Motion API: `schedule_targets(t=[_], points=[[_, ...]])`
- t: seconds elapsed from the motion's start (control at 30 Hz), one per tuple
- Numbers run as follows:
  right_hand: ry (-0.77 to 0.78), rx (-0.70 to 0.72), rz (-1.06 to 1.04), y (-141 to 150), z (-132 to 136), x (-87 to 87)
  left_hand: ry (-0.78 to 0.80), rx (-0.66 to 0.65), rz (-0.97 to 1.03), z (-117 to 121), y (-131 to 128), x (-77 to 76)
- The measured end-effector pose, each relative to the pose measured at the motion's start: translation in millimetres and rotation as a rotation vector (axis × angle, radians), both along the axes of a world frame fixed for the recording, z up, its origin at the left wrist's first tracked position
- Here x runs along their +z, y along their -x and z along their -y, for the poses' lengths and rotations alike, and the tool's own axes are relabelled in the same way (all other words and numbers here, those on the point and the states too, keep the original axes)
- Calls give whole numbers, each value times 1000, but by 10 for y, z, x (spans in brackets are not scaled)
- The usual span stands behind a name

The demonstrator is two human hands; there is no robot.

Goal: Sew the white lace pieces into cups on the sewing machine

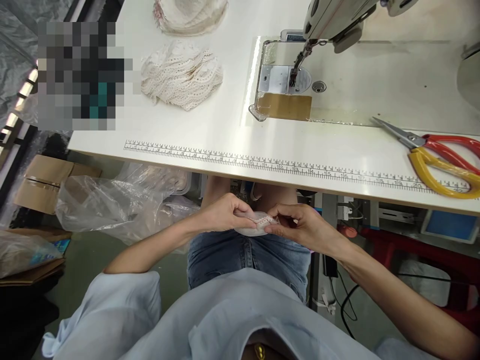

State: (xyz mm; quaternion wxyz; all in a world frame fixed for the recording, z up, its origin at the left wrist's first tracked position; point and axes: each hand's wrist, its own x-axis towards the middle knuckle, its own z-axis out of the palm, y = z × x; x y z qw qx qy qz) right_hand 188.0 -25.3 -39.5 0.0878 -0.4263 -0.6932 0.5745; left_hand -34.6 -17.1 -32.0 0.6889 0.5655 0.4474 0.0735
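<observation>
Over my lap, just below the table's front edge, a small piece of white fabric with a lacy trim (255,230) is stretched between both hands. My left hand (227,214) pinches its left end between thumb and fingers. At the other end, my right hand (296,224) grips the trim with thumb and forefinger. Parts of the fabric are hidden under the fingers. On the table lie a stack of cream eyelet lace pieces (183,75) and, behind it, a bundle of cream fabric (193,16).
A sewing machine (330,22) stands at the back right of the white table (180,129). Red-and-yellow-handled scissors (423,142) lie at the right, over a printed ruler (262,162). Clear plastic bags (108,205) and a cardboard box (45,182) are at the lower left.
</observation>
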Motion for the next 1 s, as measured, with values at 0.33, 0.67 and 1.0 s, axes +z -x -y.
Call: schedule_targets(t=[0.33,0.67,1.0], points=[[126,-22,-76,40,-19,36,-3,-76,27,7,30,-21],[119,2,-32,10,-25,51,-24,-20,53,22,-40,-26],[84,19,-3,-34,5,-6,-5,6,98,31,-9,-45]])
